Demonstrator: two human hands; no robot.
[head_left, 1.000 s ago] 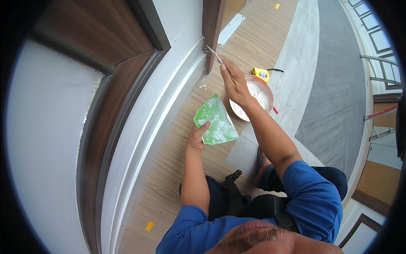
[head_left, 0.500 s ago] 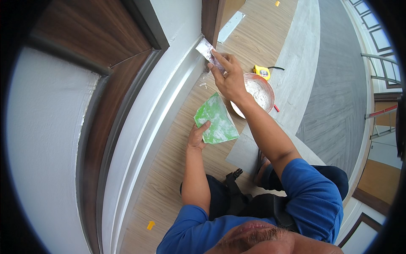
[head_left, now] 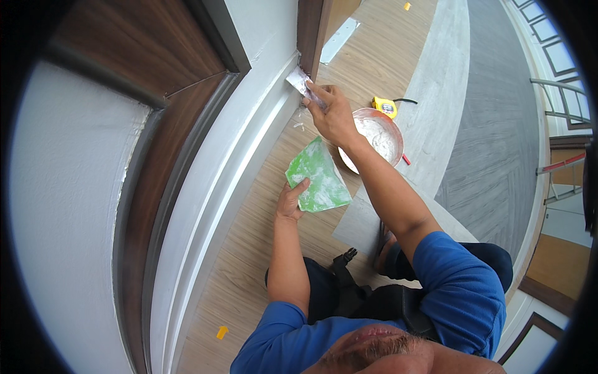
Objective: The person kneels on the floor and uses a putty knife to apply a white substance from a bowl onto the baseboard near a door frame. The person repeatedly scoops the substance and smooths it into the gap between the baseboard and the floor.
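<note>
My left hand (head_left: 293, 198) grips the near left edge of a flat green board (head_left: 319, 176) smeared with white filler, thumb on top. Farther off, my right hand (head_left: 335, 114) is closed on a small putty knife (head_left: 299, 80) with white smears. Its blade lies against the end of the pale baseboard (head_left: 274, 93), beside the dark brown door frame (head_left: 309, 37). Just right of my right forearm a round bowl (head_left: 398, 129) of white filler stands on the floor, partly covered by the arm.
A yellow tape measure (head_left: 384, 106) rests behind the bowl, and a red handle (head_left: 407, 160) shows at its right. A pale metal strip (head_left: 339, 42) lies by the door frame. Orange tape pieces (head_left: 222, 332) mark the wood-look floor. A ladder (head_left: 562, 163) stands far right.
My right hand and the putty knife have shifted slightly left along the baseboard end, toward the wall. My left hand and the green board stay in place.
</note>
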